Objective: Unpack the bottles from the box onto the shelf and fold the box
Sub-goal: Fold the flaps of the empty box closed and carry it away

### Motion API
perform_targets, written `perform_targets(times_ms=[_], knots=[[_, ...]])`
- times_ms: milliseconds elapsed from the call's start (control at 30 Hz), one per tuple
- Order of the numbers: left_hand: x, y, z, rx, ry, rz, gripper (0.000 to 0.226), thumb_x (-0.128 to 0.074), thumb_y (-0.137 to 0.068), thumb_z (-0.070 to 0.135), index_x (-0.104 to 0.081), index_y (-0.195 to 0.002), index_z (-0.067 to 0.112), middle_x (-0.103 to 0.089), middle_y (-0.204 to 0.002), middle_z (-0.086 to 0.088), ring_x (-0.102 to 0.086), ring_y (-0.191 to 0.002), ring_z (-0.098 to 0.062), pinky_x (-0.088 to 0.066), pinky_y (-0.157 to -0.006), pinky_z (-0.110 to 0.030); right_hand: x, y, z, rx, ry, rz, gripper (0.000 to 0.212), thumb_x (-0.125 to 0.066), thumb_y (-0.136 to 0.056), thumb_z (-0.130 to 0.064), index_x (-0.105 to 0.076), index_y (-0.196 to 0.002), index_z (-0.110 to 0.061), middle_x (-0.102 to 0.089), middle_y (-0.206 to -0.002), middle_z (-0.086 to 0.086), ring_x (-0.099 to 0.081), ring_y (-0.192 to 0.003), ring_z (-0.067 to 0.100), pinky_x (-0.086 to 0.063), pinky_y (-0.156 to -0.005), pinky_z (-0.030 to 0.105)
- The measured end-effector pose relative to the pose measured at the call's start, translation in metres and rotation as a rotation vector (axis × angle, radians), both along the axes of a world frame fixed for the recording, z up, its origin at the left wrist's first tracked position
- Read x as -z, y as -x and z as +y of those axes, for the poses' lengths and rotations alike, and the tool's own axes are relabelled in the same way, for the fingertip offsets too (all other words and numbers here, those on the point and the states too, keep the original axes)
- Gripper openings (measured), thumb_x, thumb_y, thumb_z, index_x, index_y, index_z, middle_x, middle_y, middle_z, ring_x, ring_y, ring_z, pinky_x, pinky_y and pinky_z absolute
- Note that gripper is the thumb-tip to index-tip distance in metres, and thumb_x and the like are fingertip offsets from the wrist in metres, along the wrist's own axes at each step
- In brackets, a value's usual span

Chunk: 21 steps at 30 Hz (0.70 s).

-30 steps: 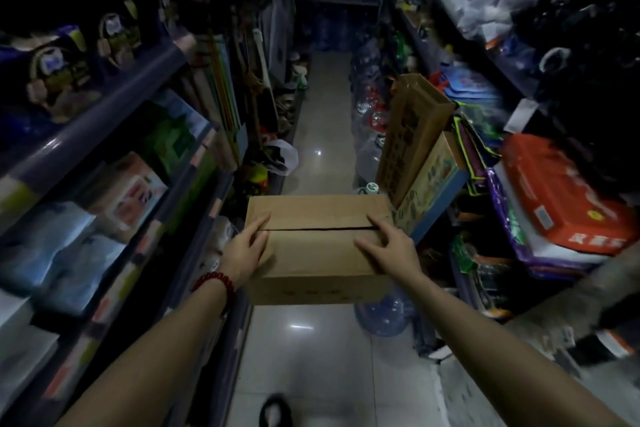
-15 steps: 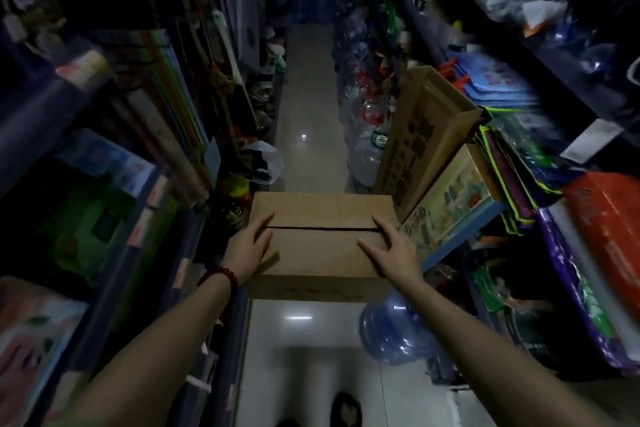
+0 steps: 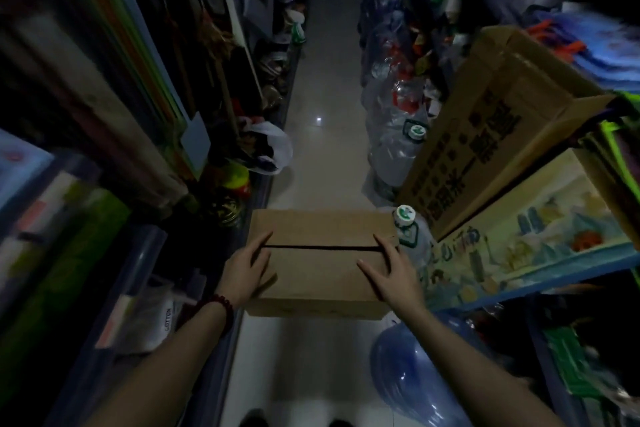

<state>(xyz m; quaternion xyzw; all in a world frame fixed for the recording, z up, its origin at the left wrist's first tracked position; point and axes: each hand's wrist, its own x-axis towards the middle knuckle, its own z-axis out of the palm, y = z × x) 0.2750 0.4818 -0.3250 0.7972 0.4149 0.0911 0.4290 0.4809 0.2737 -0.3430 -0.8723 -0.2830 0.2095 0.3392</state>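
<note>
A closed box sits between the hands in a dim aisle, its flaps meeting at a dark seam. The left hand lies flat on its left top edge, fingers spread; the right hand rests likewise on the right edge. Neither grips anything. Just beyond the right hand stands a bottle with a white cap.

The box is plain brown cardboard with one dark seam line across its top. A dark red bead bracelet rings the left wrist. The bottle cap beside it is white with a green mark. The leaning carton is tan with black printed characters, the big water jug translucent blue, the floor pale grey.
</note>
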Motion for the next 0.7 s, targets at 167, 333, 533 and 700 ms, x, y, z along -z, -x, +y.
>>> perform_targets(times_ms=[167, 333, 533, 700], knots=[[0.105, -0.002, 0.025, -0.048, 0.078, -0.067, 0.041, -0.050, -0.096, 0.029, -0.048, -0.136, 0.031, -0.055, -0.131, -0.003, -0.055, -0.116, -0.020, -0.045, -0.097, -0.031, 0.100, -0.002, 0.027, 0.012, -0.004, 0.025, 0.070, -0.061, -0.082, -0.057, -0.034, -0.143, -0.035, -0.044, -0.141, 0.008, -0.046, -0.126, 0.028, -0.040, -0.101, 0.035], [0.207, 0.004, 0.034, -0.173, 0.226, -0.138, 0.037, -0.059, -0.091, 0.026, -0.056, -0.128, 0.029, -0.056, -0.128, 0.002, -0.056, -0.112, -0.015, -0.050, -0.094, -0.031, 0.201, 0.002, 0.035, 0.030, 0.012, 0.041, 0.069, -0.066, -0.082, -0.049, -0.039, -0.142, -0.027, -0.049, -0.138, 0.011, -0.048, -0.123, 0.028, -0.040, -0.098, 0.033], [0.330, -0.008, 0.032, -0.119, 0.234, -0.165, 0.037, -0.057, -0.093, 0.021, -0.054, -0.130, 0.026, -0.051, -0.133, 0.002, -0.054, -0.114, -0.013, -0.050, -0.091, -0.027, 0.318, -0.003, 0.030, 0.033, 0.094, 0.010, 0.068, -0.062, -0.082, -0.056, -0.036, -0.141, -0.033, -0.051, -0.132, 0.009, -0.050, -0.119, 0.028, -0.046, -0.091, 0.038], [0.410, -0.014, 0.025, -0.182, 0.454, -0.276, 0.040, -0.056, -0.093, 0.013, -0.053, -0.130, 0.029, -0.043, -0.140, 0.001, -0.058, -0.101, -0.006, -0.057, -0.074, -0.020, 0.398, -0.009, 0.029, 0.032, 0.067, -0.006, 0.069, -0.061, -0.082, -0.056, -0.034, -0.141, -0.034, -0.050, -0.136, 0.007, -0.050, -0.120, 0.026, -0.047, -0.094, 0.041]])
